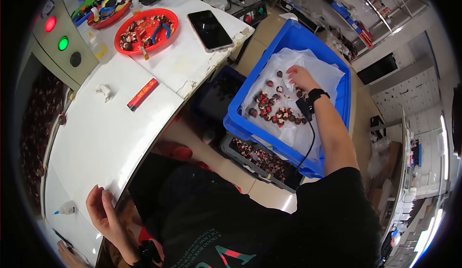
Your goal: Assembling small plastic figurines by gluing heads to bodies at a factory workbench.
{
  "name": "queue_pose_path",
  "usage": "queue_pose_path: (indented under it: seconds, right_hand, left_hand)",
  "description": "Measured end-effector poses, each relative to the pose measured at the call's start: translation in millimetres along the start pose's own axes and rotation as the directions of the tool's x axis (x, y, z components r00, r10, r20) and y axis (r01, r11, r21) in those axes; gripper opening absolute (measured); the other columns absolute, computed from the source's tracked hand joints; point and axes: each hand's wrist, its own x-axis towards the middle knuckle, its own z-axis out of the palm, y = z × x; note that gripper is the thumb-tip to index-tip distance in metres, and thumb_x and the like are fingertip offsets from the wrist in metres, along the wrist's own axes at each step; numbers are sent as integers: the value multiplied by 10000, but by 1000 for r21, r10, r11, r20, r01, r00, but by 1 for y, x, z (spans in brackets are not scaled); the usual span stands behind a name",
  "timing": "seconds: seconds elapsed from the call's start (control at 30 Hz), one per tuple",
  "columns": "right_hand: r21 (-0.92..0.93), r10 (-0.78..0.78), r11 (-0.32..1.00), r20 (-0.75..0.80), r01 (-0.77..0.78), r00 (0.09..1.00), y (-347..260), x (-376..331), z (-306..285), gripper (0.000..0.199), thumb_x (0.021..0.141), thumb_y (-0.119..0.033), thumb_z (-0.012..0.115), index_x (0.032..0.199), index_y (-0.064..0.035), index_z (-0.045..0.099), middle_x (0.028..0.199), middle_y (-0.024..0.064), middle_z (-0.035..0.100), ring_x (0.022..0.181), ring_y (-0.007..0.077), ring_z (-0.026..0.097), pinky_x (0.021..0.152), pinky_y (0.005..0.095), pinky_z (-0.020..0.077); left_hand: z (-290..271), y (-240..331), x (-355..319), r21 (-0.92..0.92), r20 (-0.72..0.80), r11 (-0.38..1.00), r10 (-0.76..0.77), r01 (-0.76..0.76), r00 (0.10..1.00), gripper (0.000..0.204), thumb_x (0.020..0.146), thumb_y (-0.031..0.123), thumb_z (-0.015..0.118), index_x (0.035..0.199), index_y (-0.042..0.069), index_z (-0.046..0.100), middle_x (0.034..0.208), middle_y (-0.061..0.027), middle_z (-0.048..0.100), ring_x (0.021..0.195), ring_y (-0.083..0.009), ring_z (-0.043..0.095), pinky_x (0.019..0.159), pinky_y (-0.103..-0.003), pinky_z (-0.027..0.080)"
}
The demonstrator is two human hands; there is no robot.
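One white worktable (pixel 96 138) fills the left side; across a gap to its right stands a blue tub (pixel 308 40), lined with crumpled white plastic sheeting (pixel 299 138). Below the tub's near side is a grey crate (pixel 226 147) of dark, red and cream pieces. At the table's far end sit a red oval tray (pixel 149 12) and, to its right, a smartphone (pixel 210 29). The right hand (pixel 302 78) is inside the tub, fingers bent; whether they pinch anything I cannot tell. The left hand (pixel 106 215) is loosely curled at the table's near edge, nothing visible in it. Smallest are the round dark balls (pixel 266 106) with red and cream patches, lying on the sheeting, mostly clustered left of the right hand and nearer.

Handling them well probably calls for a light fingertip touch, kept low, with balls spaced so none knock together. Bare sheeting on the near side gives room. The tub's raised walls ask for a lifted wrist on the way out, and the cable (pixel 314 140) hanging from the right wrist toward the near rim could snag.
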Motion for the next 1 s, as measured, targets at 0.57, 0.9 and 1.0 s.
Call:
queue_pose_path:
  seconds: [0.57,0.9,1.0]
  right_hand:
    - [-66,139,989,114,-132,984,46,-60,-15,384,696,-93,642,1064,-80,532,799,64,580,650,171,574,564,298,454]
    - [51,215,954,575,-296,790,5,-113,-5,345,760,-148,651,1102,-134,615,818,22,613,700,112,593,624,261,476]
    - [-278,-159,953,-118,122,980,65,-83,11,360,765,-104,618,1125,-98,606,861,121,641,797,271,630,739,357,500]
  left_hand:
    - [4,6,-1,65,6,998,-8,7,1000,277,959,138,568,1195,-6,556,1130,-90,588,1066,-162,544,948,-270,406]
    - [3,3,-2,42,8,999,7,-8,1000,275,959,120,564,1203,-5,552,1143,-95,586,1079,-166,543,957,-270,398]
    - [-1,-1,0,32,31,999,20,-21,999,276,958,114,563,1207,-5,549,1146,-95,584,1079,-164,545,952,-268,405]
